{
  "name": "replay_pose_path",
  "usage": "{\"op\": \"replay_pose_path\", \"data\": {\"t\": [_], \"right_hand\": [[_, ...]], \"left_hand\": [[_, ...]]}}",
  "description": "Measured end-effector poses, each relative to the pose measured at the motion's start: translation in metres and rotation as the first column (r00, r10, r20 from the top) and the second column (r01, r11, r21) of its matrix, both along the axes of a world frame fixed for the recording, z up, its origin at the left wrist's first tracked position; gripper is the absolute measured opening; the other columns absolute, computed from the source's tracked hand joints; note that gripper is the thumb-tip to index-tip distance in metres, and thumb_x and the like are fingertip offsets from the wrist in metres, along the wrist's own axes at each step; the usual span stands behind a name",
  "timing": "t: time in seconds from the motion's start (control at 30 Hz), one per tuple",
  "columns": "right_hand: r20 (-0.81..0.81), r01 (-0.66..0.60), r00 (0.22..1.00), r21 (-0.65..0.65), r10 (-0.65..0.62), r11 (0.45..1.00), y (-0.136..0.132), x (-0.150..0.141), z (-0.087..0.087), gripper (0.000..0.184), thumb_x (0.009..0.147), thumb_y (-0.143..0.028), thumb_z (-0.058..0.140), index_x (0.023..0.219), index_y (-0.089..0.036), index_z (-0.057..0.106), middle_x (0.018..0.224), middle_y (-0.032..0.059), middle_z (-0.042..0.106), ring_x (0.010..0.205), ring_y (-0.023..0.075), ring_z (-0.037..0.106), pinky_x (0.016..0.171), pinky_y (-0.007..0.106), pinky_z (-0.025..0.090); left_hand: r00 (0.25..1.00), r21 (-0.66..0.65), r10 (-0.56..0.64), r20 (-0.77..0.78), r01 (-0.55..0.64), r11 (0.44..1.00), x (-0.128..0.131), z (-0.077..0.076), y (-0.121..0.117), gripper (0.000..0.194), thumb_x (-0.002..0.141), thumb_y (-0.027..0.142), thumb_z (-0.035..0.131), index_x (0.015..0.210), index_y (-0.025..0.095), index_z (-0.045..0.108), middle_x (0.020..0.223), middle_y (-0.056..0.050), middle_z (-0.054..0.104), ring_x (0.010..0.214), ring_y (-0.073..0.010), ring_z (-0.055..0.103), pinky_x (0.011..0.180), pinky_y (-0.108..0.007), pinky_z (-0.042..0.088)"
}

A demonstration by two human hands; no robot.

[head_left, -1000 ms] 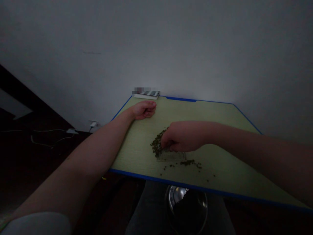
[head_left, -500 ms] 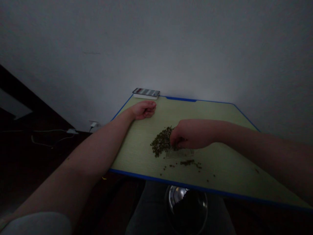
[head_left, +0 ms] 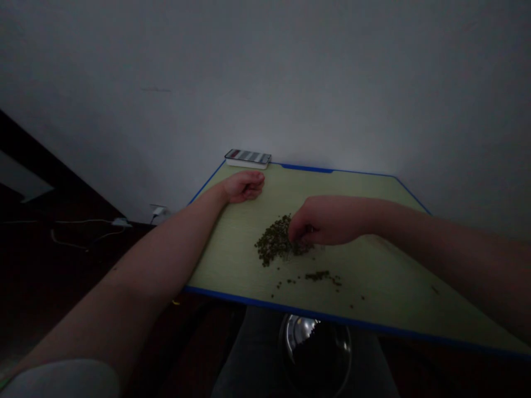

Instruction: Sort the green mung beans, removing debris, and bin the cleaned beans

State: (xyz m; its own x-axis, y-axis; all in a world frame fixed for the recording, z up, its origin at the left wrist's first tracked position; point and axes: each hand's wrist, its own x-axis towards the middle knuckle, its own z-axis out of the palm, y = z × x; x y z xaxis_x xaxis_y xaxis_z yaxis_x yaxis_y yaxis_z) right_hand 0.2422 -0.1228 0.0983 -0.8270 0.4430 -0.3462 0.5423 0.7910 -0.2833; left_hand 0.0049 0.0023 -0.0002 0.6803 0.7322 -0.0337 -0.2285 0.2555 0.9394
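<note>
Head view shows the right hand (head_left: 313,221) at the right side of the pile of small grains (head_left: 271,241) on the tabletop (head_left: 381,276). Its grip is curled downward; what it holds, I cannot tell. The left hand (head_left: 245,186) is curled closed, with nothing visible in it. A too quick push could scatter the pile, and stray grains (head_left: 319,275) near the front edge could be knocked off, beside the metal bowl (head_left: 297,330) below.
</note>
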Motion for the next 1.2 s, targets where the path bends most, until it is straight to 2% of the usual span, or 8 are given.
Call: {"op": "replay_pose_path", "data": {"t": [0.23,0.43,0.7,0.93,1.1,1.2], "right_hand": [[0.021,-0.018,1.000,0.003,0.018,1.000,0.000,-0.001,-0.005,0.029,0.079,-0.012,0.060,0.101,-0.020,0.078,0.086,0.0020,0.077,0.069,0.0143,0.063,0.065,0.026,0.040],[0.030,-0.009,1.000,-0.045,0.011,0.999,-0.007,-0.008,-0.004,0.026,0.080,-0.013,0.062,0.100,-0.019,0.077,0.083,0.0014,0.076,0.067,0.0138,0.062,0.065,0.026,0.040],[0.021,-0.005,1.000,0.009,0.005,1.000,-0.006,-0.018,-0.006,0.027,0.078,-0.013,0.061,0.099,-0.019,0.076,0.080,0.0019,0.075,0.064,0.0139,0.059,0.062,0.027,0.037],[0.018,-0.094,0.995,-0.003,0.094,0.996,-0.010,-0.019,-0.008,0.030,0.078,-0.009,0.058,0.098,-0.020,0.077,0.090,0.0034,0.077,0.071,0.0151,0.062,0.066,0.027,0.039],[0.028,-0.074,0.997,-0.019,0.074,0.997,-0.016,-0.017,0.001,0.030,0.082,-0.011,0.059,0.104,-0.021,0.077,0.093,0.0030,0.077,0.076,0.0162,0.064,0.068,0.027,0.041],[-0.021,-0.137,0.990,0.035,0.137,0.990,-0.027,-0.034,0.010,0.032,0.086,-0.012,0.057,0.108,-0.023,0.077,0.099,0.0031,0.077,0.081,0.0178,0.065,0.070,0.028,0.041]], "left_hand": [[1.000,0.000,0.005,0.006,-0.005,1.000,0.001,0.001,-0.001,0.030,0.075,0.019,0.070,0.059,0.017,0.044,0.051,0.006,0.034,0.037,-0.0047,0.030,0.032,-0.013,0.022],[1.000,-0.014,-0.003,-0.003,0.003,1.000,0.001,0.000,0.000,0.029,0.077,0.018,0.067,0.059,0.017,0.044,0.051,0.006,0.032,0.037,-0.0049,0.029,0.032,-0.013,0.022],[1.000,-0.021,0.000,0.003,0.000,1.000,0.001,0.001,-0.001,0.032,0.075,0.020,0.070,0.059,0.017,0.042,0.051,0.006,0.033,0.037,-0.0046,0.030,0.033,-0.014,0.020],[1.000,-0.022,-0.007,-0.004,0.007,1.000,0.001,0.001,-0.001,0.034,0.074,0.021,0.072,0.058,0.017,0.042,0.051,0.007,0.032,0.036,-0.0047,0.030,0.033,-0.014,0.020],[1.000,-0.025,-0.005,0.004,0.005,1.000,0.001,0.001,0.000,0.033,0.073,0.019,0.072,0.058,0.017,0.043,0.051,0.006,0.033,0.037,-0.0046,0.029,0.033,-0.014,0.020],[1.000,-0.043,0.007,0.004,-0.007,0.999,0.000,0.002,-0.001,0.033,0.073,0.018,0.071,0.058,0.017,0.042,0.051,0.006,0.033,0.037,-0.0046,0.030,0.033,-0.014,0.020]]}}
